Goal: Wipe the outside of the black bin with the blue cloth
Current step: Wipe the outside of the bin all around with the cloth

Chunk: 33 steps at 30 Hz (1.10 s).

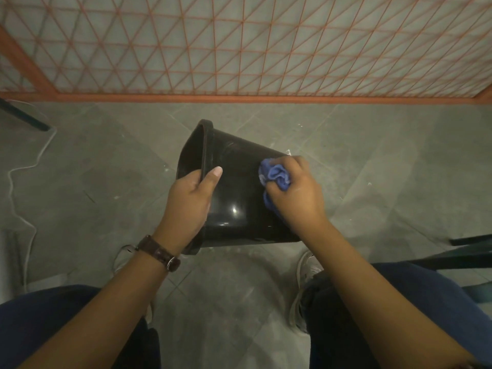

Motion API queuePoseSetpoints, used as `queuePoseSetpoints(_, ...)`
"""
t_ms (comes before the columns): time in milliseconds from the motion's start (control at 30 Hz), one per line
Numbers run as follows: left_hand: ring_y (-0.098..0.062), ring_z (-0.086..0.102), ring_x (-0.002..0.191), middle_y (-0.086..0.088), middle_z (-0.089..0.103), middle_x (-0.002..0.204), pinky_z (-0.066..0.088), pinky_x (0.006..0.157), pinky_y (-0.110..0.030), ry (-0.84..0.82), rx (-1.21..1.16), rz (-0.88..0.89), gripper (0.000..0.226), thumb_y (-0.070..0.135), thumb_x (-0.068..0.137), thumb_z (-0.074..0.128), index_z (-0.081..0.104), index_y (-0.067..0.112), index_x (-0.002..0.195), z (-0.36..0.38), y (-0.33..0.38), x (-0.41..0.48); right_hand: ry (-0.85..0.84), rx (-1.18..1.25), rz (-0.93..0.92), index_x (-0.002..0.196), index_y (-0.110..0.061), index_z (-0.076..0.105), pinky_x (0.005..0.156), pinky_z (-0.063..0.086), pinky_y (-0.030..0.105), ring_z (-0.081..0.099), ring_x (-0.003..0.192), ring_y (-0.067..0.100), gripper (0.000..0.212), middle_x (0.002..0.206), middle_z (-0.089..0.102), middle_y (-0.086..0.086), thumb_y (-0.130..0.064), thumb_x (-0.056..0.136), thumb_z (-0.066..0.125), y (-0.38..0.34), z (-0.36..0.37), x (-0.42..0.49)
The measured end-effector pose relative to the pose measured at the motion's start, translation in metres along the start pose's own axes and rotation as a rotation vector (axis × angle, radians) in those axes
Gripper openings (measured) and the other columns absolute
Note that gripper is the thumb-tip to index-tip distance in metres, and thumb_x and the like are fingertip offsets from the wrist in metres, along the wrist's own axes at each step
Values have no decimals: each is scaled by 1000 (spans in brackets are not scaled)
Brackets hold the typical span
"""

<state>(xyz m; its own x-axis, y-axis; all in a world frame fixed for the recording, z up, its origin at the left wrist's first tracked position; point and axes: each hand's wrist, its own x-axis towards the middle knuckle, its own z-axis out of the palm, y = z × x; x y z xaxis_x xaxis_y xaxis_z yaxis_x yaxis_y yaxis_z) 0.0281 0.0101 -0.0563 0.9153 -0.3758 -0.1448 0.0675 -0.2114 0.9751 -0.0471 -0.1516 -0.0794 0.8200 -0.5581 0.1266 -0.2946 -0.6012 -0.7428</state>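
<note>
We're wiping the bin (234, 187), lying sideways
our left hand (190, 194) is gripping the rim (207, 145), our right hand (296, 189) is clutching the cloth (277, 177) at the other end

the floor (372, 161) was grey tile, laid on the slant, dull and scuffed, with paler dusty patches and small white flecks scattered over it. a thin white cord (10, 187) snaked along it on the left side. near the cord's far end a dark slanted leg (24, 117) of some furniture stood on the tiles. along the far edge sat an orange frame (239, 98) filled with orange mesh. on the right, dark bars (468, 249) of more furniture reached in low over the floor. a worn pale shoe (306, 267) was planted on the tiles just beside them.
</note>
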Motion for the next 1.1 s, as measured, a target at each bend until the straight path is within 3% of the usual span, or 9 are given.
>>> queuePoseSetpoints(100,-39,63,76,-34,62,87,53,78,-54,9,29,14,73,61,77,52,59,-10,90,0,-1,1,25,82,-9,111,-19,60,81,40,11,52,93,1,25,115,52,2,-20,86,59,-2,7,-1)
queuePoseSetpoints(233,-5,43,51,-1,49,53,40,57,-32,95,66,39,43,35,94,53,51,8,60,0,-3,8,-117,154,-264,119,-15,60,91,39,7,48,103,-2,37,119,47,1,-10,82,63,-17,17,-8)
queuePoseSetpoints(400,-31,53,60,-22,53,63,48,65,-37,97,45,28,44,41,90,57,54,5,65,-10,-6,15,-263,113,-421,109,-17,65,89,44,15,52,109,8,32,119,51,-1,-20,77,65,-19,13,-11)
queuePoseSetpoints(500,-46,63,89,-31,66,91,54,81,-54,76,53,36,33,36,89,60,68,4,88,-13,-7,16,-113,101,-305,87,-24,64,78,45,12,55,92,-1,15,104,54,-6,-25,73,59,-11,6,-4)
queuePoseSetpoints(600,-29,59,66,-21,65,72,53,66,-39,14,111,73,26,24,91,60,64,1,80,-13,-8,12,77,93,25,88,-30,58,70,38,4,53,79,-2,15,105,55,-4,-18,79,58,-3,0,8)
queuePoseSetpoints(667,-7,43,48,6,48,47,40,49,-20,-13,113,99,33,23,90,60,53,8,61,-13,-9,9,160,64,185,105,-21,58,72,39,16,54,84,8,20,111,56,2,-17,86,54,4,-3,15)
queuePoseSetpoints(800,-3,47,49,10,53,50,41,51,-16,-90,104,133,26,25,91,58,59,17,65,-8,-8,3,247,221,340,100,-22,52,60,41,14,57,72,8,12,82,59,-4,-14,92,47,13,-10,27)
queuePoseSetpoints(1000,-29,54,57,-14,57,57,47,58,-40,-113,254,263,48,54,80,54,61,8,69,-1,-15,3,161,473,220,107,-12,56,73,46,10,60,78,1,14,84,61,-4,-10,95,49,-13,6,21)
queuePoseSetpoints(1100,-14,40,46,2,46,45,40,52,-32,-77,275,266,44,52,81,53,46,18,55,-2,-19,4,94,564,147,115,-9,55,81,48,14,62,86,-1,21,93,63,-4,-6,95,47,-25,11,17)
